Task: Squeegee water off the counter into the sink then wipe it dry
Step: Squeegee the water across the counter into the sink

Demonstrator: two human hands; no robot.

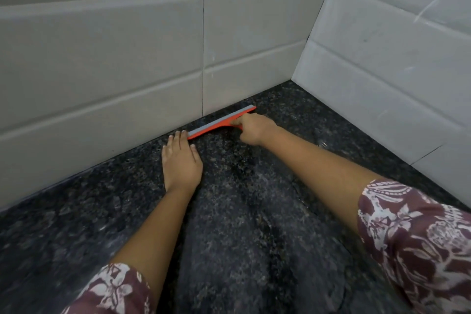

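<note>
- The orange plastic squeegee with a grey rubber blade (pixel 221 121) is laid along the foot of the pale tiled back wall (pixel 102 58), its blade edge down on the dark speckled granite surface (pixel 254 211); this placement is judged to be the start of a stroke, so that water lying against the wall is caught before the blade is drawn away from it.
- The right hand (pixel 254 129) is closed around the squeegee's short orange handle, just in front of the wall; the wrist is kept low, probably so that the blade is pressed flat along its whole length.
- The left hand (pixel 181 158) is laid palm down on the surface, fingers extended and close together, with the fingertips just beside the end of the blade farther from the corner; whether the blade is touched cannot be told. It appears to be used as a brace for the long reach toward the wall.
- A glossy, streaked sheen is seen on the surface in front of the wall, which suggests a film of water not yet cleared.
- The side tiled wall (pixel 395 71) meets the back wall beyond the handle end of the squeegee, so the stroke is judged to have room only away from the back wall.
- No sink and no cloth are in view; the drying step is judged to be not yet begun.
</note>
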